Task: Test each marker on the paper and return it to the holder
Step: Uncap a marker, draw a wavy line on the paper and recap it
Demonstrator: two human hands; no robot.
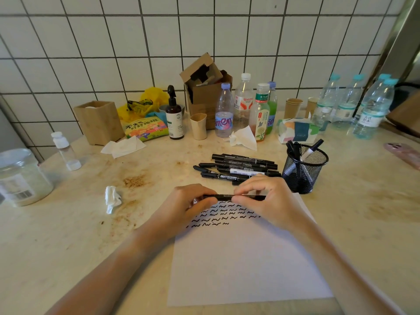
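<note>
A black marker (223, 197) lies level between both hands above the top of the white paper (245, 264). My left hand (188, 205) grips its left end; my right hand (266, 198) pinches its right part. Rows of short black squiggles (225, 214) cover the paper's upper area. Several black markers (238, 167) lie in a pile just behind my hands. The black mesh holder (303, 171) stands to the right of the pile with a few markers in it.
Bottles, paper cups, a tissue box (295, 130), a cardboard box (204, 92) and a wooden box (100, 121) line the tiled wall. A crumpled tissue (112, 198) and a glass jar (20, 178) sit left. A phone (404, 154) lies at right.
</note>
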